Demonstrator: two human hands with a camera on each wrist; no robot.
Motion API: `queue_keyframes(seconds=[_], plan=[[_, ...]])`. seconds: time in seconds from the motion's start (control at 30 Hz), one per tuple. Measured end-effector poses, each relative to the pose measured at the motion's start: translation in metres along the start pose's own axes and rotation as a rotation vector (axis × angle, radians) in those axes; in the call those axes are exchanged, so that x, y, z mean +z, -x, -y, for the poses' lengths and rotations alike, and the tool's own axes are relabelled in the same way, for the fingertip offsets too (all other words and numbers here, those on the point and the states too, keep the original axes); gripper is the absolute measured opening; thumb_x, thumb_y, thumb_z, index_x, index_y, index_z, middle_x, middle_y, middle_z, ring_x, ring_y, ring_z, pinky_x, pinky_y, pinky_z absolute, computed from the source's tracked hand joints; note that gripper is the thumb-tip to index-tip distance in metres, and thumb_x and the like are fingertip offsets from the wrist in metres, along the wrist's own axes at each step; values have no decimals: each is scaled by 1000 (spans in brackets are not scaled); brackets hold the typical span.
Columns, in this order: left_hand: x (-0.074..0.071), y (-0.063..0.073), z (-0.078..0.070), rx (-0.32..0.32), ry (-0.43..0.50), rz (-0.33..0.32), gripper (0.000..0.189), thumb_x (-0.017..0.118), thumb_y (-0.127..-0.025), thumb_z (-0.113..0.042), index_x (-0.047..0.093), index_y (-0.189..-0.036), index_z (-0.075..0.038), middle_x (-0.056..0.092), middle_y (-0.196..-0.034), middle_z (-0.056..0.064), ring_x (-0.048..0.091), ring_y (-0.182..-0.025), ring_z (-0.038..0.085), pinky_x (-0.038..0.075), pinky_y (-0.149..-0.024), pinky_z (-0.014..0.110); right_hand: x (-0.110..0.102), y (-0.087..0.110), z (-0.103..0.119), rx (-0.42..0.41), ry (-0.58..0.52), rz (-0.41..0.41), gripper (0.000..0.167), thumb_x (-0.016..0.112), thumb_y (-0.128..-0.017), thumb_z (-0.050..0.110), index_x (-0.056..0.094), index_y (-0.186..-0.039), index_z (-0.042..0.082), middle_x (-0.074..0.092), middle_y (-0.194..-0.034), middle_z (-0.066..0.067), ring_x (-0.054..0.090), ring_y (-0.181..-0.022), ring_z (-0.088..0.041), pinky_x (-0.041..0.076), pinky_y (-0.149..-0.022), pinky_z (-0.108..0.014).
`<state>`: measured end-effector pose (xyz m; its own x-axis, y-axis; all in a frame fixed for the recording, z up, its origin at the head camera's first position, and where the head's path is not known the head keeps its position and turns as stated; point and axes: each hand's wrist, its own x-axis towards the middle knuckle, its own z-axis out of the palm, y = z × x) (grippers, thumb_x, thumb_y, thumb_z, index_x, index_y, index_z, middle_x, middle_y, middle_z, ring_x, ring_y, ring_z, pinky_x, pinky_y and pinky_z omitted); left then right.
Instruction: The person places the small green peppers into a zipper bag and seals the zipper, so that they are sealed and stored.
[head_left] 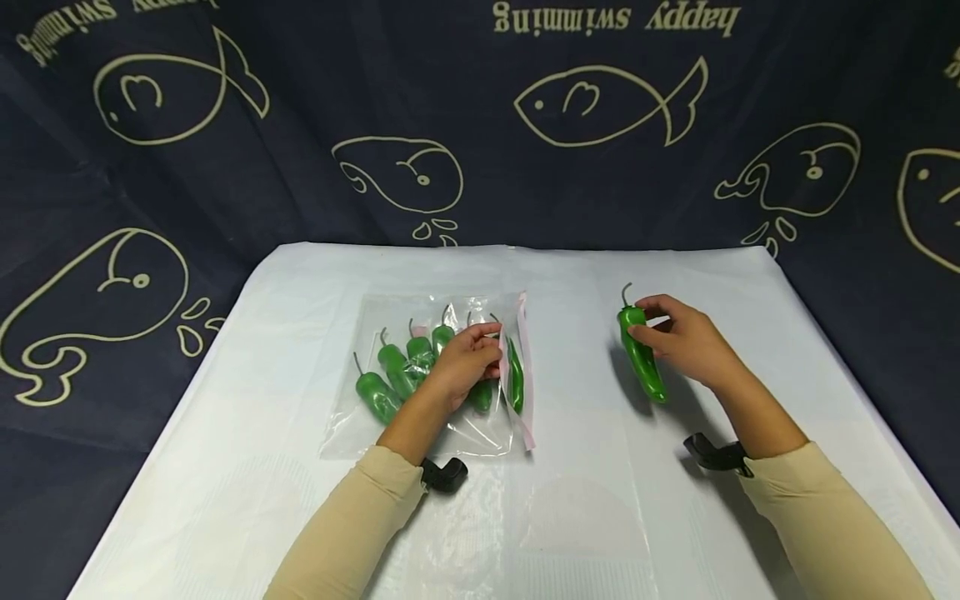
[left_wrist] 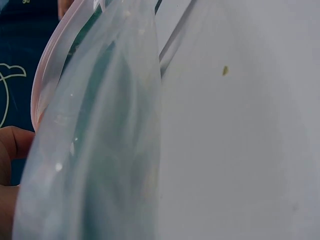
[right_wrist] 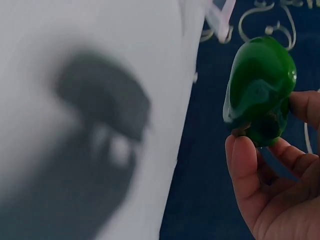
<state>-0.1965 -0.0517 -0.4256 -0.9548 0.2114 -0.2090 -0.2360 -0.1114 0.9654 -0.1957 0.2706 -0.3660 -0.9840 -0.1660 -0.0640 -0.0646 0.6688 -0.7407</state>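
Note:
A clear zip bag with a pink zip edge lies on the white table, its mouth facing right. Several green chili peppers with long stems are inside it. My left hand pinches the bag's top layer near that pink edge. Up close in the left wrist view, the bag's film bulges beside my left fingertips, and the mouth looks parted. To the right of the bag, my right hand holds one green chili pepper between thumb and fingers, raised off the table, stem pointing away.
White sheeting covers the table. Behind it hangs a dark blue cloth printed with fish and whale outlines. Each wrist wears a black camera mount; the left mount is near the bag's front edge.

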Motion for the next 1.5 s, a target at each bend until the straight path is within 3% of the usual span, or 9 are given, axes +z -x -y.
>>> queue_keyframes(seconds=[0.5, 0.83, 1.17, 1.5], plan=[[0, 1, -1, -6, 0, 4, 51, 53, -89, 8, 49, -140, 3, 60, -93, 6, 57, -68, 12, 53, -63, 20, 64, -25, 45, -100, -106, 44, 43, 68, -95, 29, 56, -131, 9, 60, -124, -12, 64, -99, -27, 59, -72, -34], [0, 0, -1, -13, 9, 3, 49, 53, -89, 9, 51, -137, 2, 62, -96, 8, 59, -67, 11, 53, -62, 19, 107, -36, 51, -129, -76, 105, 41, 69, -94, 27, 58, -128, 8, 62, -118, -15, 68, -90, -22, 57, -67, -32], [2, 1, -3, -14, 5, -2, 48, 53, -89, 9, 51, -137, 2, 60, -91, 5, 57, -68, 11, 53, -62, 20, 121, -39, 50, -105, -100, 103, 41, 69, -94, 28, 58, -127, 6, 62, -118, -16, 69, -94, -24, 58, -66, -31], [5, 1, -4, 6, 12, -5, 48, 52, -89, 8, 51, -137, 3, 60, -91, 4, 57, -67, 10, 52, -61, 20, 121, -42, 56, -60, -133, 101, 35, 69, -94, 27, 52, -115, 5, 62, -116, -16, 68, -78, -21, 59, -64, -33]])
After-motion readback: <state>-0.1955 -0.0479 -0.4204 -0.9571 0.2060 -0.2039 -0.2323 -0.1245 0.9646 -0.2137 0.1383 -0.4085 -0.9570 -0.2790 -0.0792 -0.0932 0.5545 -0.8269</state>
